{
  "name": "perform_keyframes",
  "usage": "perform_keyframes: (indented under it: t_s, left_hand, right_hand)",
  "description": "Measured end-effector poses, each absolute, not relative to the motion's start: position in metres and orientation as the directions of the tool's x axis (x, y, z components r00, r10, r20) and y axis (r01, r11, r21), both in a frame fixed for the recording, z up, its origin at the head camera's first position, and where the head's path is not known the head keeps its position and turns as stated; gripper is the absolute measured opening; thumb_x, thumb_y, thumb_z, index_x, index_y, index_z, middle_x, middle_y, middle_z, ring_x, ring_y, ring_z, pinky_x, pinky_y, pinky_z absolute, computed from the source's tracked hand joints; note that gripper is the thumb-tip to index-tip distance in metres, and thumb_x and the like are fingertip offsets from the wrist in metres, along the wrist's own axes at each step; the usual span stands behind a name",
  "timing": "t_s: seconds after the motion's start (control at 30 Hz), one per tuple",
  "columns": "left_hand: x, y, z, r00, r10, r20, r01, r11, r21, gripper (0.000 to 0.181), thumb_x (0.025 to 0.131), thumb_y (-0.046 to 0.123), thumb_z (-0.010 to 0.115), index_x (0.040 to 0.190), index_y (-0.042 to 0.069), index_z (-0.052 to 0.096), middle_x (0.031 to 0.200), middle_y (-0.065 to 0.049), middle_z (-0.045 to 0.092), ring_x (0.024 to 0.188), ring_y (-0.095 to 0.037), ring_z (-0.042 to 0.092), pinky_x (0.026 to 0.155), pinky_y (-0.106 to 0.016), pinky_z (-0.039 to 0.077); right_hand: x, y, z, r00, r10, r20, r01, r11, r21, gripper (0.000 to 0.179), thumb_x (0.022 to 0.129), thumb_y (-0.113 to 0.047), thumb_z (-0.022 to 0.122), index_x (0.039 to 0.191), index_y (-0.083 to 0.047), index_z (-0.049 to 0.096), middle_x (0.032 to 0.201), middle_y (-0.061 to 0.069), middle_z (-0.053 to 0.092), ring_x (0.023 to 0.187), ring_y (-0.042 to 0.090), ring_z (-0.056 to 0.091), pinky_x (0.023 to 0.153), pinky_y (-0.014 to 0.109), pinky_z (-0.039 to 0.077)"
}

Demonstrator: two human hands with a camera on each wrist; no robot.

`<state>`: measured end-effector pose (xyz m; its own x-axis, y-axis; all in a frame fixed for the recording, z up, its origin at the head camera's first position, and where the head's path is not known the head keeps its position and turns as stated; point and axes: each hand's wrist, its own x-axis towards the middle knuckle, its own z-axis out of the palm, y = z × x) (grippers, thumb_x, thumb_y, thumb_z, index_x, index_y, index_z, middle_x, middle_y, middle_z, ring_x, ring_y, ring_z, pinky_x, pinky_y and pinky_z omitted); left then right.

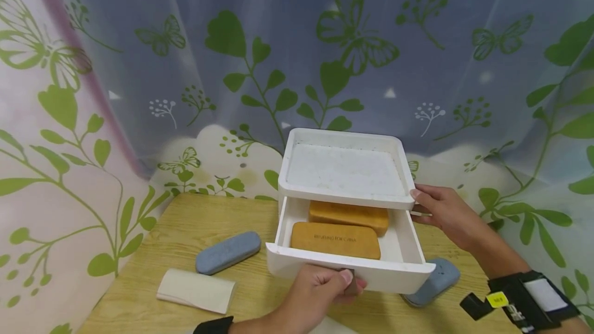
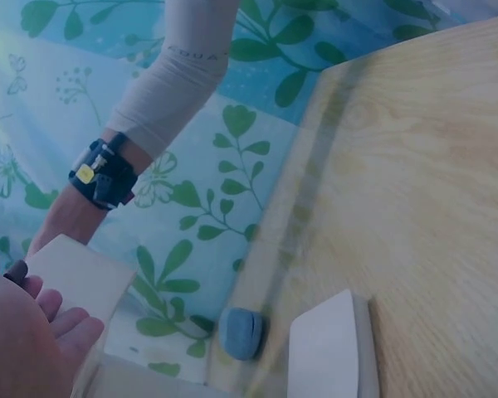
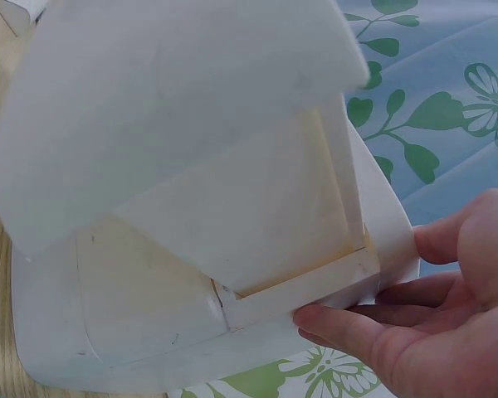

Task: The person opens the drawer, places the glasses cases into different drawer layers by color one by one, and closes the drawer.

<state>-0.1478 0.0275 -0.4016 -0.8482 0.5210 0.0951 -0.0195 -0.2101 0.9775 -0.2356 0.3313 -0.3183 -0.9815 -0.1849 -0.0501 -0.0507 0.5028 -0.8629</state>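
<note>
A white drawer box (image 1: 345, 169) with a tray-like top stands on the table, its drawer (image 1: 320, 271) pulled out. Two orange-tan glasses cases (image 1: 335, 241) lie inside, one behind the other; the front one bears printed letters. At the drawer front my left hand (image 1: 320, 287) pinches a small dark pull tab (image 1: 351, 283) between thumb and fingers. My right hand (image 1: 445, 213) grips the box's right side near its top rim, thumb above and fingers below. The right wrist view shows this hand (image 3: 432, 307) holding the white box's edge.
A blue-grey glasses case (image 1: 228, 252) and a cream flat case (image 1: 196, 290) lie left of the drawer. Another blue-grey case (image 1: 433, 282) sits partly hidden beneath the drawer's right corner. A leaf-patterned curtain (image 1: 287, 40) hangs behind the wooden table (image 1: 185, 220).
</note>
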Motion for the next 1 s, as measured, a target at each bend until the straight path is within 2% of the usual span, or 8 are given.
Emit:
perform_keyframes:
  t_s: [0.23,0.47,1.0]
  left_hand:
    - [-0.156,0.031,-0.398,-0.866,0.494,0.075,-0.032,-0.204,0.978,0.039,0.104,0.016,0.059,0.095,-0.019,0.073,0.114,-0.025,0.076,0.108,-0.021,0.075,0.093,-0.033,0.062]
    - [-0.169,0.036,-0.395,-0.883,0.465,0.067,-0.032,-0.202,0.979,0.037,0.104,0.015,0.060,0.094,-0.019,0.074,0.111,-0.026,0.077,0.103,-0.018,0.076,0.091,-0.031,0.062]
    - [-0.204,0.040,-0.392,-0.879,0.472,0.068,-0.030,-0.196,0.980,0.034,0.104,0.014,0.059,0.103,-0.015,0.076,0.113,-0.026,0.076,0.098,-0.017,0.077,0.091,-0.038,0.063]
  right_hand:
    - [-0.236,0.333,-0.317,-0.981,-0.187,-0.053,-0.048,0.497,-0.867,0.067,0.113,-0.036,0.040,0.162,0.007,0.021,0.160,0.035,0.037,0.143,0.052,0.046,0.103,0.042,0.056]
    - [-0.236,0.332,-0.316,-0.980,-0.187,-0.073,-0.029,0.488,-0.872,0.068,0.113,-0.036,0.040,0.162,0.006,0.019,0.161,0.035,0.036,0.145,0.051,0.045,0.104,0.042,0.055]
    - [-0.237,0.334,-0.317,-0.977,-0.193,-0.086,-0.017,0.474,-0.881,0.068,0.113,-0.035,0.041,0.162,0.007,0.019,0.161,0.035,0.034,0.145,0.051,0.043,0.105,0.042,0.055]
